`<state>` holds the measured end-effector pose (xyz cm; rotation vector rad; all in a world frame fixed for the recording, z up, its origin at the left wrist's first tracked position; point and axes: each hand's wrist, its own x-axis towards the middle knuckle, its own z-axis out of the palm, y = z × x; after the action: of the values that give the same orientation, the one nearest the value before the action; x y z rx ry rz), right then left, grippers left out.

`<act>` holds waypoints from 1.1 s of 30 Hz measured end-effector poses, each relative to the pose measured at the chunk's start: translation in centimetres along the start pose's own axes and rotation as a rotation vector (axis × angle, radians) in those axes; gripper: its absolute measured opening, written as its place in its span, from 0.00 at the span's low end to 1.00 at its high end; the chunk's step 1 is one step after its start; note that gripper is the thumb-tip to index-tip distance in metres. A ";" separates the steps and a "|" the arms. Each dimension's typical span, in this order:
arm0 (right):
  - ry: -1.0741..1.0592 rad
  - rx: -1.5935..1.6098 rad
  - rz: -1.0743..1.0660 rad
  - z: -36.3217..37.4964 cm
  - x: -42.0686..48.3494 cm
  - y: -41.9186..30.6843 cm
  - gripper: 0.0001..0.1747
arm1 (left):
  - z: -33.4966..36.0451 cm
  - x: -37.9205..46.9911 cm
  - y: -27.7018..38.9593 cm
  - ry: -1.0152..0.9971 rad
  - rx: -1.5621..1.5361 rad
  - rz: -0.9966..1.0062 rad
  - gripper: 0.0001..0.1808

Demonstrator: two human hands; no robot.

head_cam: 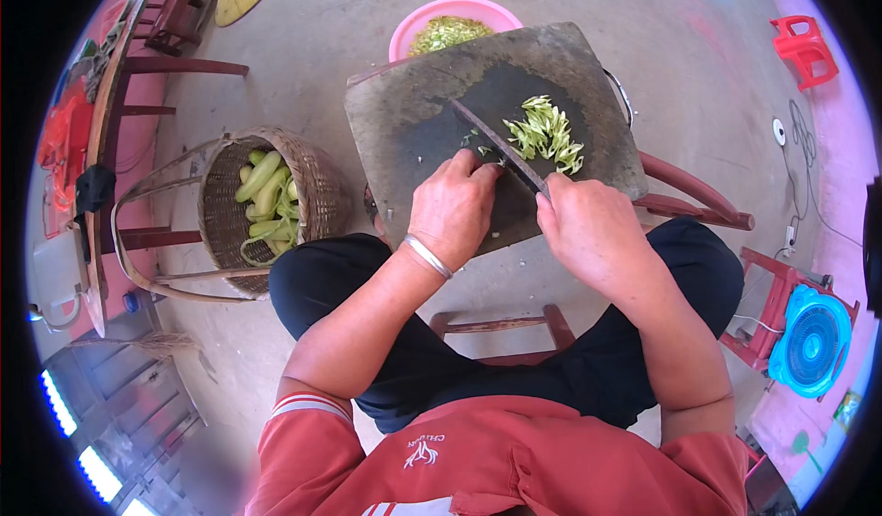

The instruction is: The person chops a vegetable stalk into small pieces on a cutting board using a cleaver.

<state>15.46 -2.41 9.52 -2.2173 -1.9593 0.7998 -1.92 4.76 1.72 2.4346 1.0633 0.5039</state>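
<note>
My right hand [594, 230] is wrapped around the handle of a dark-bladed kitchen knife [496, 135]. The blade slants up and to the left, its edge low over a worn board [413, 95]. My left hand [451, 202], with a silver bangle at the wrist, rests on the board with its bent fingertips close against the blade's left side. A tiny pale-green bit shows by those fingertips; whether they pinch it is hidden. Right of the blade lies a loose pile of sliced green vegetable [544, 133]. A few green scraps [470, 137] lie left of the blade.
Beyond the board, a pink basin [510, 16] holds chopped vegetable [448, 33]. On my left a woven basket [320, 185] contains several pale-green cucumbers or gourds [260, 177]. A wooden table [103, 123] stands farther left. A blue fan [813, 344] and red stool [805, 51] are on the right.
</note>
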 end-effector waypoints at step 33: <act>0.106 0.070 0.037 -1.2 0.1 1.9 0.16 | -0.3 1.0 -2.3 0.123 0.105 0.305 0.18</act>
<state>17.67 -2.34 9.84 -2.2144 -1.8193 0.7272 -2.82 7.00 0.87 2.7060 0.7834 0.7195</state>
